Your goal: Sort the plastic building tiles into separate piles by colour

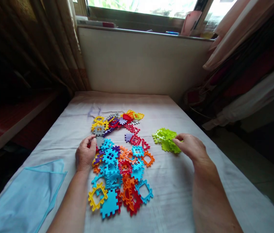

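Blue cloth (27,197) nearest. Green pieces (166,142) left of right hand (192,147); left hand (85,155) by mixed pile (114,179). Fingers curled, grips unclear.

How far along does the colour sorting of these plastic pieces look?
Early on, I'd judge. Done: a green pile sits apart from the other colours. In hand: the right hand is at that pile's edge, the left hand beside a grey piece; whether either grips anything is unclear. Left: blue, red, orange, yellow, purple and grey pieces lie mixed.
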`<state>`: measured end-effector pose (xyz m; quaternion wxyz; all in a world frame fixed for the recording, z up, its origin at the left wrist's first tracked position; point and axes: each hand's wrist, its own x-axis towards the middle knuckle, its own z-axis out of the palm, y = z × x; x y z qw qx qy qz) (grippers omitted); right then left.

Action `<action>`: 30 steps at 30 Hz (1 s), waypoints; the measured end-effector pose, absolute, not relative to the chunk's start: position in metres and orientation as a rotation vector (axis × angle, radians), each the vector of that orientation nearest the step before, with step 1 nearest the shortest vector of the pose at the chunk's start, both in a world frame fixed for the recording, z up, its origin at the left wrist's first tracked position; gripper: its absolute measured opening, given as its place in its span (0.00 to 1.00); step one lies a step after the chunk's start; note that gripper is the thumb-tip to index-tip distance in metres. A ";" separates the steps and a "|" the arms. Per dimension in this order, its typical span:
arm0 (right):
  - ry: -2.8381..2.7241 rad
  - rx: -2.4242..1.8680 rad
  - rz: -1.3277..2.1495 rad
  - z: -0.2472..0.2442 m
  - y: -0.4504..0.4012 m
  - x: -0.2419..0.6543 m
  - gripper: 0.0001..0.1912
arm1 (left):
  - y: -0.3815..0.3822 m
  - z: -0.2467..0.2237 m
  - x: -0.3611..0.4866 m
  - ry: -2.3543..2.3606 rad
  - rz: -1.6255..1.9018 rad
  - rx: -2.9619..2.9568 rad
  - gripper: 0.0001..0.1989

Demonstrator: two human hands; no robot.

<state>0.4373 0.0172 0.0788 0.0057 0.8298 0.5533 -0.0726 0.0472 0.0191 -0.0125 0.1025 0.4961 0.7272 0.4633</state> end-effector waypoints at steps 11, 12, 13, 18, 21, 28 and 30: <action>2.333 2.309 -0.188 0.076 0.038 0.362 0.15 | 0.018 -0.015 0.046 2.126 1.400 1.440 0.18; 2.480 2.175 -0.219 0.074 0.046 0.343 0.15 | 0.018 -0.016 0.045 2.120 1.433 1.425 0.18; 2.610 2.037 -0.235 0.071 0.055 0.323 0.15 | 0.018 -0.017 0.044 2.114 1.468 1.403 0.19; 2.852 1.668 -0.217 0.063 0.110 0.227 0.24 | 0.020 -0.025 0.039 2.073 1.595 1.260 0.21; 2.820 1.619 -0.237 0.061 0.135 0.187 0.30 | 0.021 -0.028 0.038 2.066 1.629 1.279 0.20; 2.754 1.550 -0.294 0.051 0.128 0.174 0.30 | 0.023 -0.035 0.037 1.998 1.679 1.347 0.21; 2.804 1.551 -0.307 0.049 0.114 0.191 0.27 | 0.024 -0.037 0.036 1.997 1.671 1.372 0.21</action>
